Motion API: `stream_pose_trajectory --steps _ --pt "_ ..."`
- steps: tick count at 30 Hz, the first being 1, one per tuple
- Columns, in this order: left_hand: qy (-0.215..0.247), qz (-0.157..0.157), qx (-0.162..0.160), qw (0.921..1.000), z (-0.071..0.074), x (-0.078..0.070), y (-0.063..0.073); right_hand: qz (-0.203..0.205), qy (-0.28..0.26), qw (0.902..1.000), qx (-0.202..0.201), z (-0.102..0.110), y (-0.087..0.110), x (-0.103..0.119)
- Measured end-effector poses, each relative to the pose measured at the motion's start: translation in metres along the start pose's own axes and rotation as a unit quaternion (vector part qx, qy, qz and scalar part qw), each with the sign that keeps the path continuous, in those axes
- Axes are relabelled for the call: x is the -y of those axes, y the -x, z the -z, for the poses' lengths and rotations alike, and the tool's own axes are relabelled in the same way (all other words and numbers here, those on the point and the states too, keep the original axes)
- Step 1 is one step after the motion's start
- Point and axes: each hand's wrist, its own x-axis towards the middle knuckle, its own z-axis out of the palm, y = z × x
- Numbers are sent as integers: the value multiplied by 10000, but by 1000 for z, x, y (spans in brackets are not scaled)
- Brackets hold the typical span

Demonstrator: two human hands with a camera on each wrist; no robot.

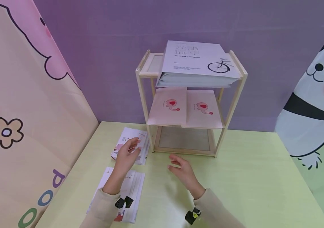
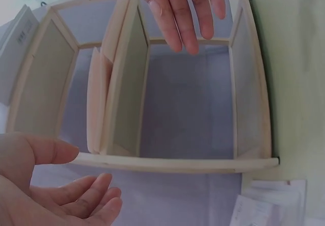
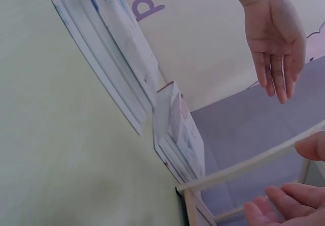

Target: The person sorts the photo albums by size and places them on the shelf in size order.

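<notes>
In the head view my left hand [image 1: 125, 158] is held over the stack of books [image 1: 131, 131] left of the shelf, fingers loosely bent with nothing between them. My right hand [image 1: 185, 174] hovers before the small wooden shelf [image 1: 184, 152], palm turned inward and fingers relaxed, also holding nothing. On the shelf's middle board lie two pink booklets [image 1: 167, 117] with a red elephant drawing, side by side and slightly overlapping. A thick white book [image 1: 196, 63] with a bicycle picture rests on the top board, its front edge jutting out. The bottom board [image 1: 183, 139] is bare.
A second pile of books [image 1: 134, 193] lies nearer on the pale table [image 1: 258, 177], partly under my left forearm. A purple cloth [image 1: 99, 63] hangs behind the shelf. Printed cartoon panels [image 1: 36, 104] stand on both sides.
</notes>
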Motion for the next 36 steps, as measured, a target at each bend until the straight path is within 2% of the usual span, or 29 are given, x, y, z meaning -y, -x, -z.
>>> stream_pose_trajectory --steps 6,11,14,21,28,33,35,36 --pt "-141 269 -32 9995 11 18 5 -18 99 9997 243 -14 0 -10" --pt "-361 484 -145 9981 21 28 9 1 154 9992 360 -24 0 -16" --pt "-381 591 -226 9973 25 34 11 -125 123 9992 347 -28 0 -20" --pt "-614 902 -374 9933 36 51 22 -436 -218 9980 393 -37 1 -29" --pt "-850 1222 -473 9877 53 63 34 -641 -471 9957 473 -48 -1 -40" --pt "-886 899 -734 9893 60 78 41 -787 -506 9945 469 -59 -2 -42" --pt "-921 840 -772 9892 62 83 43 -860 -490 9940 472 -64 -2 -41" --pt "-938 916 -748 9885 63 84 44 -897 -453 9938 476 -67 -2 -41"
